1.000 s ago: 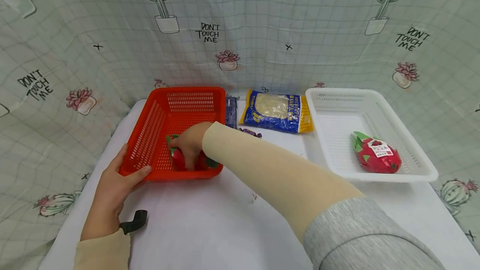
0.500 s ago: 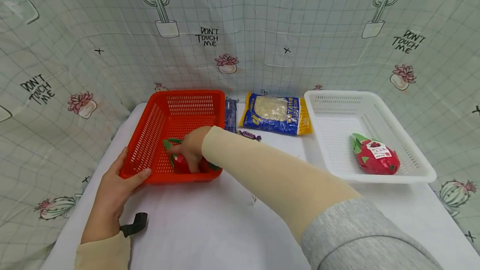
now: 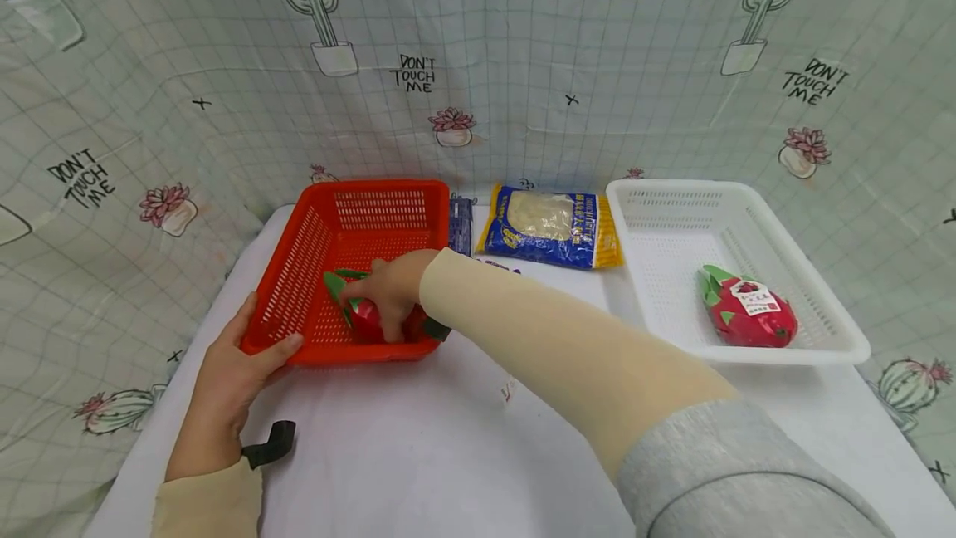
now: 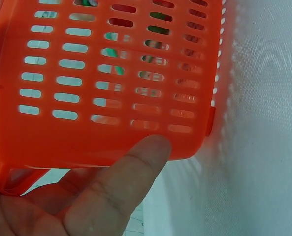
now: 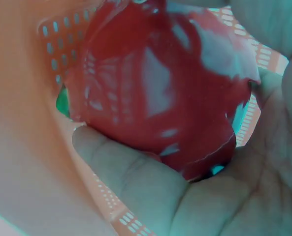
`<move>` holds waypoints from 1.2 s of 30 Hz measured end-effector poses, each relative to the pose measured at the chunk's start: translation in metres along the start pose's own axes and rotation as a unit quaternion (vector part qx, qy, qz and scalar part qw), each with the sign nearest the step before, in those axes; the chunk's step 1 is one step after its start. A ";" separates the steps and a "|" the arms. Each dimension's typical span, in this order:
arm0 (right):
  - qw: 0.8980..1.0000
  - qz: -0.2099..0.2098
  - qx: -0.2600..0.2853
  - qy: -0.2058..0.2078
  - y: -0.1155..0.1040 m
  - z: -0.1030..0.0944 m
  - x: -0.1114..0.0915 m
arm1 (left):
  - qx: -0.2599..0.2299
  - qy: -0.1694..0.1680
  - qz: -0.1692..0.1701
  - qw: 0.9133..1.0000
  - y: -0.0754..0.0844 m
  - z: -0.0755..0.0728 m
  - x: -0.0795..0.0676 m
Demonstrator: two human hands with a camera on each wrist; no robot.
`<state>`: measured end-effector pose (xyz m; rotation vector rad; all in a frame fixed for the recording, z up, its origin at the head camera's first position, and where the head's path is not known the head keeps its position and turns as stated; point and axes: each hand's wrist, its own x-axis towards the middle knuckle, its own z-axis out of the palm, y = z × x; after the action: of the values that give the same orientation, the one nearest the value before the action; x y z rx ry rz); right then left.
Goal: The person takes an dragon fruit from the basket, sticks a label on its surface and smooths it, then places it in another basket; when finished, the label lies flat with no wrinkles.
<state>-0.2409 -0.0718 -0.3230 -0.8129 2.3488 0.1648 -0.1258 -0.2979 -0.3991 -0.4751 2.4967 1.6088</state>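
Note:
Inside the red plastic basket at the left of the table lies a dragon fruit with green leaf tips. My right hand reaches over the near rim and grips that fruit. Close up in the right wrist view, thumb and fingers wrap round the glossy dragon fruit, hiding part of it. My left hand holds the basket's near left corner. In the left wrist view, the thumb of that hand presses on the perforated outer wall of the basket.
A white basket at the right holds another dragon fruit with a white label. Between the baskets lie a blue and yellow food packet, a dark blue packet and a purple-wrapped candy, partly behind my right sleeve.
My right hand and forearm have shifted slightly to the right, covering more of the candy, still gripping the dragon fruit. The left hand keeps its hold on the red basket's corner.

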 end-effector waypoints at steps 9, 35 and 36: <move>0.995 -0.025 0.081 0.044 0.006 -0.006 -0.034 | 0.022 0.014 0.007 1.000 0.002 0.002 0.001; 0.909 -0.104 0.284 0.288 0.071 0.066 -0.137 | 0.012 0.013 -0.014 1.000 0.002 0.004 0.000; 0.906 -0.099 0.290 0.292 0.074 0.069 -0.141 | 0.017 0.014 -0.014 1.000 0.002 0.003 0.000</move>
<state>-0.1626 0.0814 -0.2981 -0.8575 2.5953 -0.9433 -0.1264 -0.2942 -0.3988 -0.5293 2.5213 1.5591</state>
